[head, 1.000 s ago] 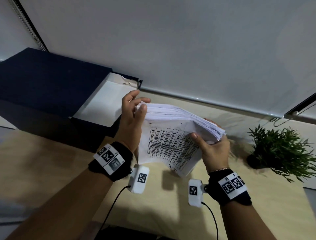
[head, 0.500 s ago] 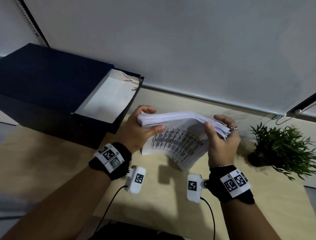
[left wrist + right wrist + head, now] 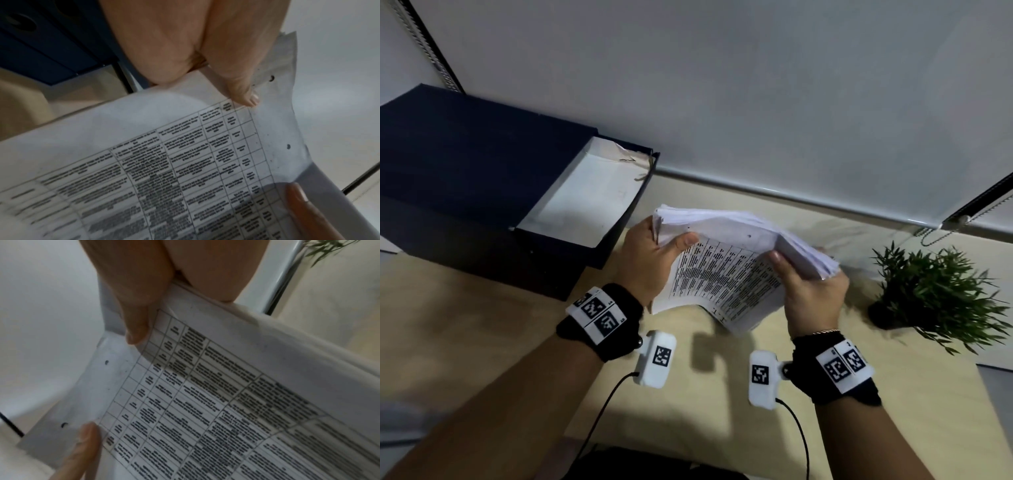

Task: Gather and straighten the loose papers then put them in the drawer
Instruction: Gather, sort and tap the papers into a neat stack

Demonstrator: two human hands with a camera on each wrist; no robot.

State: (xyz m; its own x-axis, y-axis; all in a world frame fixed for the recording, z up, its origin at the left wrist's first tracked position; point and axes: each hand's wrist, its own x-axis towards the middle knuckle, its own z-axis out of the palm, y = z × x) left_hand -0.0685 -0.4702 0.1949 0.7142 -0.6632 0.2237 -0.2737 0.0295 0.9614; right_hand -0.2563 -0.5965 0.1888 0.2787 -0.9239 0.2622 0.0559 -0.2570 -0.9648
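A thick stack of white papers [image 3: 726,267], printed with a table on the near face, hangs above the wooden desk [image 3: 482,325], held by both hands. My left hand [image 3: 654,260] grips its left end, thumb on the printed sheet [image 3: 185,162]. My right hand [image 3: 808,287] grips the right end, thumb on the same sheet [image 3: 226,394]. The stack bows in the middle and its edges are fanned at the right. The dark blue drawer [image 3: 585,205] stands pulled out of its box [image 3: 465,154] just left of the papers, white-lined inside.
A small potted green plant [image 3: 935,291] stands on the desk close to the right of my right hand. A white roller blind [image 3: 722,85] hangs behind, with its bead chain [image 3: 941,233] at the right. Cables run from both wrist cameras toward me.
Over the last second both hands lowered the stack and tipped it from upright toward flat, printed face toward me, staying just right of the open drawer.
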